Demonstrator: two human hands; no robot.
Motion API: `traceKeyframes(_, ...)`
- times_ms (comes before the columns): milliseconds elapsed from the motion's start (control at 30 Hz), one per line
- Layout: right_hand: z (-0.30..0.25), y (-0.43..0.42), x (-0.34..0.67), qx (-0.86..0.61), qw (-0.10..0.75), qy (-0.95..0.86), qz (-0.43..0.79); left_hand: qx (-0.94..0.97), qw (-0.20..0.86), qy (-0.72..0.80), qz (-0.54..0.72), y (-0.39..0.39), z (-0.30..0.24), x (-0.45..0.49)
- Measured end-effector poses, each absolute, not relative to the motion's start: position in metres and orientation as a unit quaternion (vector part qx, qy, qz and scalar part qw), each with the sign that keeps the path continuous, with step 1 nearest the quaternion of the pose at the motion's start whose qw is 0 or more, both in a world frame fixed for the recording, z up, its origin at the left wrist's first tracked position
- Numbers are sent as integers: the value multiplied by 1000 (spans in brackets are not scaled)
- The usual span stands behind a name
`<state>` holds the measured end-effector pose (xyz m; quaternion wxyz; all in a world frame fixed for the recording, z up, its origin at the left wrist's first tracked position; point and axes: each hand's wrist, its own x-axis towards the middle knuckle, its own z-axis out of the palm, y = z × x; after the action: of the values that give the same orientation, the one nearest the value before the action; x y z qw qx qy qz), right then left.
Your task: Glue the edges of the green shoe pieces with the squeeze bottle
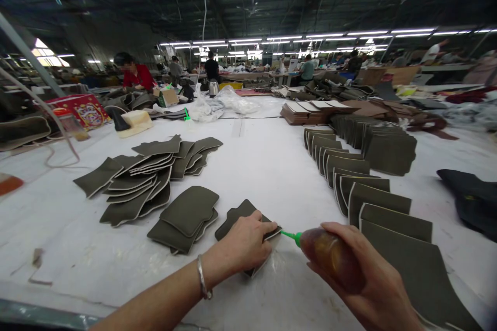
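My left hand [246,240] lies over a dark olive leather-like panel [241,211], its index finger and thumb holding the right edge. Part of the panel is hidden under the hand. My right hand [363,274] is wrapped round an amber squeeze bottle [330,258], tilted on its side. The bottle's green nozzle [290,236] points left, its tip at the panel's edge beside my left fingertips. Left of that hand is a small stack of similar panels [190,212]. A larger loose heap of panels [135,181] lies behind it.
At the right, a row of overlapping olive panels [349,165] runs away from me. Beyond are brown stacked pieces [303,114], clear plastic bags [233,101] and a red patterned box [83,111]. A dark cloth item [469,201] lies far right. A person in red [142,77] works behind.
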<state>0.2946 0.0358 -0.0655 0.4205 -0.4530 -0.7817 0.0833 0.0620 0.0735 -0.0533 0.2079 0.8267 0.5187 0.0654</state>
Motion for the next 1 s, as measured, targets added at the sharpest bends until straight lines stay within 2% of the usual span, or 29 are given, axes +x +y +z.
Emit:
traceKeyframes(433, -77, 35, 302, -524, 419, -731, 125, 829, 207, 516, 57, 73, -58, 58)
traceKeyframes(667, -83, 42, 309, -539, 430, -715, 118, 827, 227, 514, 33, 73, -54, 56)
traceKeyframes(1000, -85, 33, 301, -565, 442, -675, 172, 821, 268, 503, 36, 72, -52, 50)
